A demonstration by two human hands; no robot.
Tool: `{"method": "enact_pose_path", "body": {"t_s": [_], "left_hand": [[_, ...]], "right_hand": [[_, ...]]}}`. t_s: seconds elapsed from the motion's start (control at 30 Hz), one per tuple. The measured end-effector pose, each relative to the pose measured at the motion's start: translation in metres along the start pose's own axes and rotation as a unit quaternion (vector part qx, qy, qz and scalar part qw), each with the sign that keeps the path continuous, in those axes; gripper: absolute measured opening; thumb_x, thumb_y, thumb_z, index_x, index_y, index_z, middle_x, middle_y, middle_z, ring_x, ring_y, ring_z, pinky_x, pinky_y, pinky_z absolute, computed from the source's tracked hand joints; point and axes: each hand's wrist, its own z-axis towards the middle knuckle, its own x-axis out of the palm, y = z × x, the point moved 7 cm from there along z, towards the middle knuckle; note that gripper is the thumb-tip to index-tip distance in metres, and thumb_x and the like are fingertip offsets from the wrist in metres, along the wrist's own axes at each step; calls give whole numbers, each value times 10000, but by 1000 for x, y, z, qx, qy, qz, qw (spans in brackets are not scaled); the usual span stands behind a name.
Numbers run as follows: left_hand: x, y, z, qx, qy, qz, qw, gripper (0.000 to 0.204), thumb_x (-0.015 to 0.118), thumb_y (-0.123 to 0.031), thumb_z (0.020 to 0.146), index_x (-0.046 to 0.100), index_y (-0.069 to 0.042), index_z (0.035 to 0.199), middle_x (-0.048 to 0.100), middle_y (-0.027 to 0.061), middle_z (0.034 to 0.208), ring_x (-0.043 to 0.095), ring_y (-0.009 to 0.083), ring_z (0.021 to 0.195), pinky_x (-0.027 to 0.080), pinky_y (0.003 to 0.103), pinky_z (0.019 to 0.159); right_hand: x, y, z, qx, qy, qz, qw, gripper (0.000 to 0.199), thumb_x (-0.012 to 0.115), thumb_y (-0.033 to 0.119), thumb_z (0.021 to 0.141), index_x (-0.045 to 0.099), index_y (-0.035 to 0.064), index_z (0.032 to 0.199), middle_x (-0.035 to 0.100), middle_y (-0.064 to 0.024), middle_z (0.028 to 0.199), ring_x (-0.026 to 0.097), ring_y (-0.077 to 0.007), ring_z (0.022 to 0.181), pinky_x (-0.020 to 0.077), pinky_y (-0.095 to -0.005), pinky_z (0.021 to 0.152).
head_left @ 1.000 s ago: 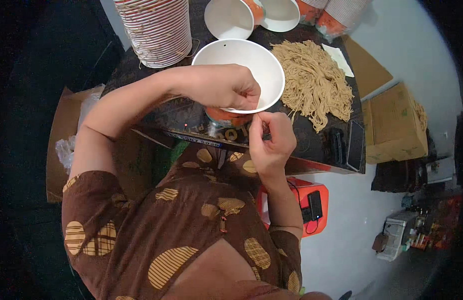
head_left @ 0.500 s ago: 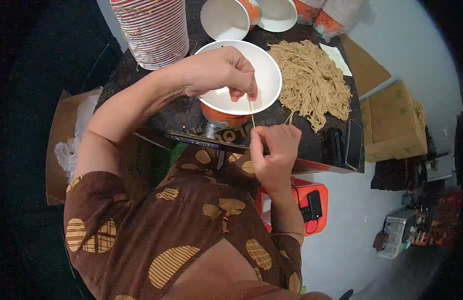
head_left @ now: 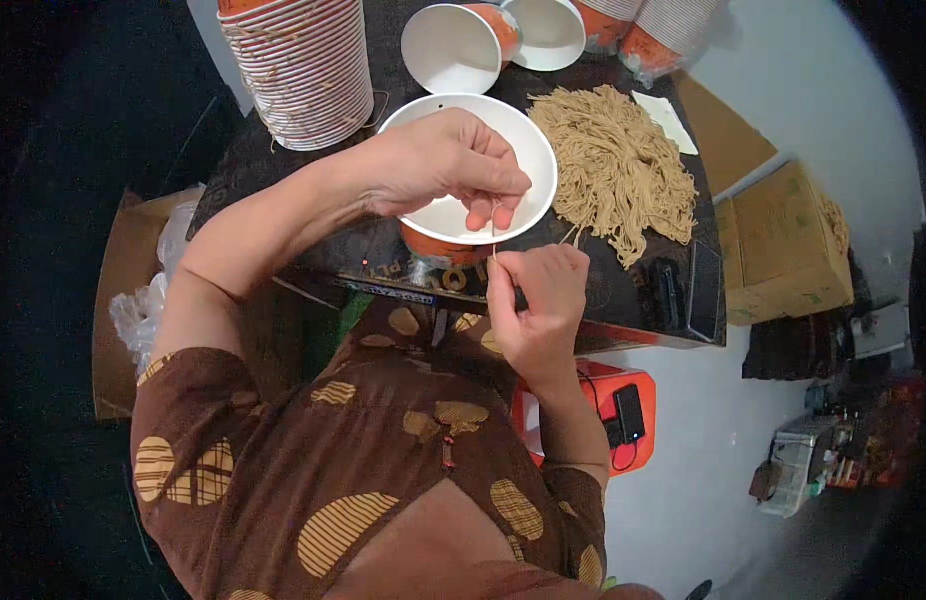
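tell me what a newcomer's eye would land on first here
Probably the big tangled heap of tan cord, lying just right of the upright white-lined bucket. Next, likely the tall leaning stack of buckets at the table's far left, then the thin strand running between the left hand above the bucket and the right hand before its near rim.

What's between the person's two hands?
A thin pale string: in the head view, it runs from the left hand to the right hand, past the white bowl.
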Motion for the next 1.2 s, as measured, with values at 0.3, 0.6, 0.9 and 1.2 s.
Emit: {"method": "enact_pose_path", "body": {"t_s": [0.3,0.6,0.9,1.2], "left_hand": [[10,-9,-7,25,20,72,997,98,616,37,877,660,72,957,696,112,881,636,115,727,512,230,708],[14,-12,-5,58,24,73,995,277,610,39,886,563,33,1160,660,53,960,616,82,812,503,218,739],[8,-14,-8,59,24,18,998,276,647,28,852,588,48,1121,671,67,921,633,101,767,508,231,708],[-35,-57,-32,223,-214,127,942,227,678,-81,877,636,50,1058,672,65,879,610,102,742,504,237,702]], "right_hand": [[-16,3,5,14,-18,-7,1000,253,721,2,760,615,60,983,552,-37,743,539,-243,725,392,-386,737],[-11,-24,10,191,-35,56,979,326,737,84,824,615,31,1121,520,-7,633,498,-198,636,409,-340,631],[7,-30,14,290,35,234,927,82,663,56,913,647,9,848,479,98,668,392,5,613,320,-188,545],[12,-34,9,253,-1,219,942,89,655,46,920,649,1,844,486,109,669,387,15,599,314,-175,532]]}}
